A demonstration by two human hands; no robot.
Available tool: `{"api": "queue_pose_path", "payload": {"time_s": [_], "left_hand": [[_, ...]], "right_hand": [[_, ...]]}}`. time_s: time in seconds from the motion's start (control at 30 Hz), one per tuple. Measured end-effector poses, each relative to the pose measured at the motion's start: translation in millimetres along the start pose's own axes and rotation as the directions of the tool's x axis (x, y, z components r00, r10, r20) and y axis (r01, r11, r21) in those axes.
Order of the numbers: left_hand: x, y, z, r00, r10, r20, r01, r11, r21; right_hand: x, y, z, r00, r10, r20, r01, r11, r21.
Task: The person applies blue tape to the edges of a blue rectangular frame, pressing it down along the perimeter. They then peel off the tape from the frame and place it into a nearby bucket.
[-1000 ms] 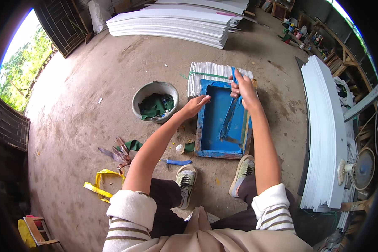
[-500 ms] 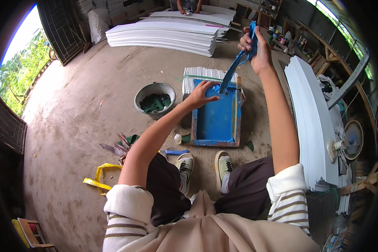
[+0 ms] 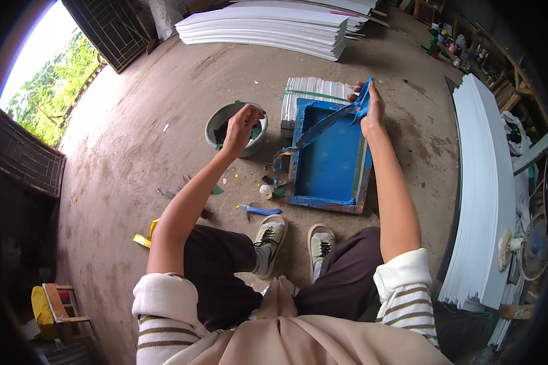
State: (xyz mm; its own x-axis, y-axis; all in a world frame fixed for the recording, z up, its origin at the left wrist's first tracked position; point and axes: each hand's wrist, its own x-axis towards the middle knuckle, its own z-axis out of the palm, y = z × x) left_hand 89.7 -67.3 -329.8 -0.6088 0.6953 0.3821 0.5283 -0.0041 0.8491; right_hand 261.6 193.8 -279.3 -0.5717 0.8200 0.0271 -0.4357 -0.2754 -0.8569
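Observation:
My right hand [image 3: 374,109] is closed on a long blue-stained strip [image 3: 323,129], perhaps peeled tape; its kind is not certain. From that hand the strip slants down to the left across a blue-coated frame [image 3: 296,164], and its loose end curls past the frame's left side. The frame has a flat blue panel inside, like a printing screen. My left hand [image 3: 240,129] hangs over a grey bucket [image 3: 213,139] holding dark green cloth. Its fingers are curled together, and whatever may be in them is too small to make out.
Behind the frame lies a strapped bundle of white sheets [image 3: 313,88]. Tall white stacks stand at the back [image 3: 262,27] and along the right [image 3: 481,201]. A blue-handled knife [image 3: 263,211] and a small white container [image 3: 266,191] lie near my feet. A fan [image 3: 534,246] stands far right.
My right hand has come down with the strip, which now trails across the frame. My left hand has moved left from the frame to above the bucket, its fingers now curled. The view has shifted.

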Motion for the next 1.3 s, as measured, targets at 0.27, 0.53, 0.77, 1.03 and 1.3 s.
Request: {"api": "queue_pose_path", "payload": {"time_s": [0.27, 0.53, 0.77, 1.03, 1.3], "left_hand": [[-17, 28, -8, 0.994, -0.042, 0.106, 0.031, 0.995, 0.097], [-36, 28, 7, 0.991, 0.038, 0.131, -0.067, 0.972, 0.225], [-44, 19, -60, 0.991, 0.114, -0.074, -0.079, 0.925, 0.373], [-130, 15, -180, 0.896, 0.185, -0.403, 0.14, 0.744, 0.654], [-225, -37, -206, 0.896, 0.004, -0.443, 0.361, 0.574, 0.735]], "right_hand": [[-10, 41, 85, 0.942, 0.113, 0.316, -0.193, 0.953, 0.235], [-44, 42, 136, 0.926, 0.162, 0.34, -0.302, 0.859, 0.414], [-35, 49, 131, 0.915, 0.122, 0.384, -0.259, 0.909, 0.328], [-68, 144, 147, 0.606, 0.676, 0.419, -0.081, 0.576, -0.813], [-120, 208, 203, 0.284, 0.815, 0.506, 0.527, 0.308, -0.792]]}}
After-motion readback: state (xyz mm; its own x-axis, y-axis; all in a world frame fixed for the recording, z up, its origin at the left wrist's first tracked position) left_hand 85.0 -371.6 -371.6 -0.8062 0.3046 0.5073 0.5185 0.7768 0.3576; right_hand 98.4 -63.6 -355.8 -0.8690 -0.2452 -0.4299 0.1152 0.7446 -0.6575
